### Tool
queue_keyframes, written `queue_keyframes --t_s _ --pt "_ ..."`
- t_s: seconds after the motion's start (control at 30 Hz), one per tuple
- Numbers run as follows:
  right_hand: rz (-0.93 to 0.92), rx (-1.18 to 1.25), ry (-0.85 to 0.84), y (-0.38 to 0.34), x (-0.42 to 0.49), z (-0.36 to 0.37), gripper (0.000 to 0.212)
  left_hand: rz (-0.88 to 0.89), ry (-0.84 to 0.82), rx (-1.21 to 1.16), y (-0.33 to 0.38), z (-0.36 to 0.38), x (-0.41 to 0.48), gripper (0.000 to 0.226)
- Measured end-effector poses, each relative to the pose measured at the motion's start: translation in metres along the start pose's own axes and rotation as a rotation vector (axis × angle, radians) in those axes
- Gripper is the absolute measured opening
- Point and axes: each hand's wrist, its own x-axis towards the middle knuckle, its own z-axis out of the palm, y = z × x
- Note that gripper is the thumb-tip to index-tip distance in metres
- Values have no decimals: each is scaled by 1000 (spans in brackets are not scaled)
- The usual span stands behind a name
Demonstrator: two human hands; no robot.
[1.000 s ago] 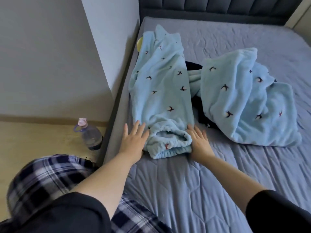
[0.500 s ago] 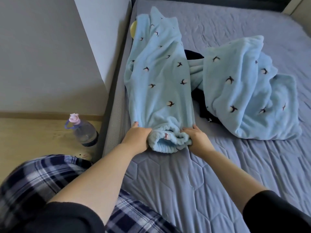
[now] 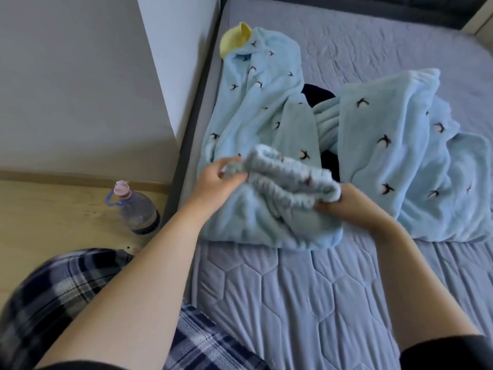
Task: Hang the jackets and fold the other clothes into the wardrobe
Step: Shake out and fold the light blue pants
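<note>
**Waistband lifted off bed, both hands gripping**

Far left: wall point(image 3: 80, 89), then wood floor point(image 3: 53, 214) with a bottle point(image 3: 136, 206) standing just beside the bed point(image 3: 306, 303) edge. Plaid trouser leg point(image 3: 66, 295) at bottom left, against the bed side.

Left hand point(image 3: 213, 182): fingers point(image 3: 232, 162) curled, pinching the left end of the elastic waistband point(image 3: 288, 180). Right hand point(image 3: 346, 206): fingers curled round the waistband's right end. Band is raised above the mattress, stretched between the hands.

Blue fleece pants point(image 3: 264, 108) lie lengthwise along the bed's left edge, far end near a yellow item point(image 3: 234, 38) by the wall corner. Second blue fleece garment point(image 3: 413, 156) is bunched to the right, touching the pants; a dark cloth point(image 3: 317, 94) shows between them.

Open room: bare quilted mattress in front of the hands and across the far right of the bed.

Versus half a second ago: waistband was down on the mattress with the hands closing on it; now it's lifted and pulled toward the far end, pants starting to double over. Bottle unmoved.
</note>
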Motion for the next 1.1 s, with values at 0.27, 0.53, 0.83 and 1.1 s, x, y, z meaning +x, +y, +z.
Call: queue_keyframes --t_s 0.27,0.53,0.83,1.1 --pt "-2 -258 533 -21 79 22 56 535 268 666 -25 7 21 63" --pt "114 -808 155 32 69 87 56 341 -134 1165 -74 28 37 51" --pt "300 -687 303 46 67 82 58 240 -123 1113 -86 26 39 53" --pt "528 221 408 42 62 74 81 -132 281 555 -69 16 41 102"
